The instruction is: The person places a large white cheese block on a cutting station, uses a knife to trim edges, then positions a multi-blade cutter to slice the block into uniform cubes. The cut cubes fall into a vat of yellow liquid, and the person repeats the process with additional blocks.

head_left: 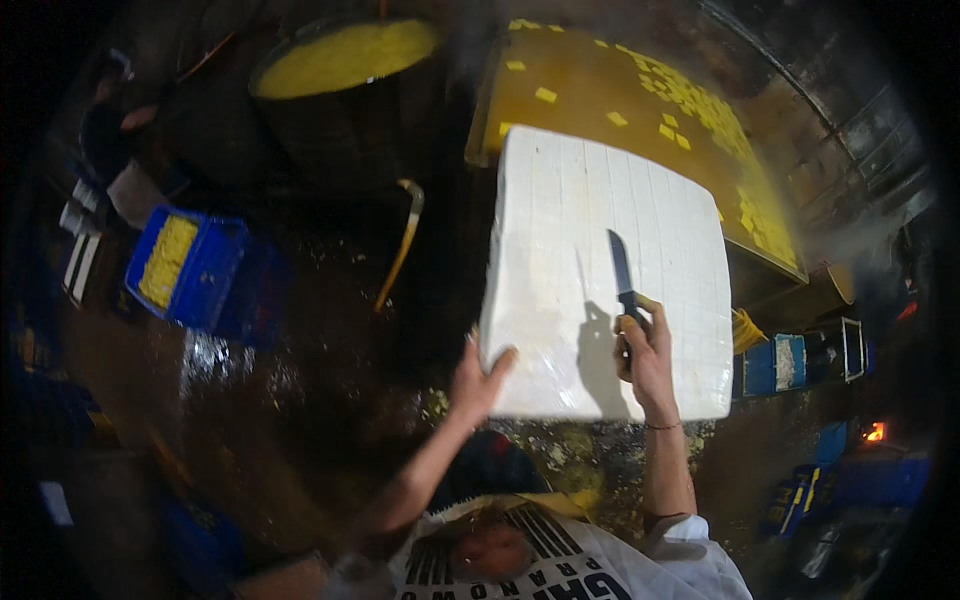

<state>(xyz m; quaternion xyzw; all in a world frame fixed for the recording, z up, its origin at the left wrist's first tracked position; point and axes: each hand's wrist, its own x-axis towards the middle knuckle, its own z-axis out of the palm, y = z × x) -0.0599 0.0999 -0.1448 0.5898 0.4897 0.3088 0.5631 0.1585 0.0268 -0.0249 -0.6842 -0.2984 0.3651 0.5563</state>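
Observation:
A large white slab [540, 240], like a block of tofu, lies in front of me with thin straight lines scored in a grid across its top. My right hand [648, 355] is closed round the dark handle of a knife [621, 262] above the slab's right half. The blade points away from me, and its shadow falls on the white surface to the left. My left hand [480, 378] rests against the near left edge, fingers stretched along the side and thumb spread over the top. What supports the slab is hidden beneath it.
Behind the slab, a wide vat [478, 143] of brownish liquid carries many floating yellow squares. A round vat [330, 120] with yellow contents stands at the far left. Blue crates [215, 275] sit at left, near another person [110, 130]. A curved-handled stick [400, 245] leans nearby.

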